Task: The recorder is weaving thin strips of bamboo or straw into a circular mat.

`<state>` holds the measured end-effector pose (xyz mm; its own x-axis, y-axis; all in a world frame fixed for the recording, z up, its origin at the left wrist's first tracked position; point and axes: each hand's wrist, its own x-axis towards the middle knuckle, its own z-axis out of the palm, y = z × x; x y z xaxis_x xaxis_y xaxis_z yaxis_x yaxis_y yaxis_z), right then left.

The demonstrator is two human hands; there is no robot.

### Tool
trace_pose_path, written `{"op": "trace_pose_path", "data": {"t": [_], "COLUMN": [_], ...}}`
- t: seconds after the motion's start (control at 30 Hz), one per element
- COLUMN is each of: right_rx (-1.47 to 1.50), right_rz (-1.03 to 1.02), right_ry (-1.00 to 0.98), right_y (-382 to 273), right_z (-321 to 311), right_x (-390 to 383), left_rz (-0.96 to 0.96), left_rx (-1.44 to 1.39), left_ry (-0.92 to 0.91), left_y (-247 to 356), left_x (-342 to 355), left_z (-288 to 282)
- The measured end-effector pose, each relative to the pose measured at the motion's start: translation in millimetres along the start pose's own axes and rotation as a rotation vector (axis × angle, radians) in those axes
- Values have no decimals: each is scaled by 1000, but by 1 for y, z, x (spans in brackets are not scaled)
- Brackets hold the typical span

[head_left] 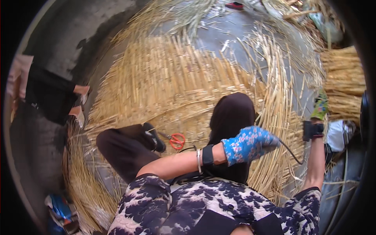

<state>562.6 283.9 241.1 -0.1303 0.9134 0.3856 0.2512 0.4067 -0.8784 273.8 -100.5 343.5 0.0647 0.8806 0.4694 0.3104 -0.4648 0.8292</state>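
My left hand [248, 145], in a blue flowered glove with greyish fingertips, is closed over my raised knee. A thin dark cord-like piece [293, 156] curves from its fingertips toward the right; what it belongs to is unclear. Out to the right, my right hand [320, 106] in a green patterned glove reaches against a stacked straw bundle [344, 72]. Its fingers are blurred, so their grip cannot be made out. Below me spreads a mat of flattened straw stalks [164, 82], with loose stalks [276, 94] along its right side. Red-handled scissors [177, 141] lie on it beside my foot.
Another person [51, 92] in dark clothing and light shoes stands at the left. More loose straw [88, 188] lies at the lower left, near a blue-and-white package [58, 207]. A white plastic bag [338, 135] sits below the straw bundle. A small red object [234, 5] is at the far edge.
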Motion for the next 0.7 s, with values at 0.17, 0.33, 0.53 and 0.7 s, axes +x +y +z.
{"op": "trace_pose_path", "data": {"t": [0.17, 0.33, 0.53, 0.7], "right_rx": [449, 545, 427, 249], "right_rz": [-43, 119, 386, 437], "right_ry": [-344, -793, -1237, -1460], "right_y": [-165, -293, -380, -390], "right_z": [72, 178, 229, 212], "right_x": [-24, -167, -231, -210], "left_rz": [-238, -360, -407, -99], "left_rx": [-281, -353, -508, -244], "left_ry": [398, 622, 703, 942], "left_y": [3, 38, 94, 127], "left_x": [3, -2, -53, -81], "left_z": [-49, -134, -199, -305]}}
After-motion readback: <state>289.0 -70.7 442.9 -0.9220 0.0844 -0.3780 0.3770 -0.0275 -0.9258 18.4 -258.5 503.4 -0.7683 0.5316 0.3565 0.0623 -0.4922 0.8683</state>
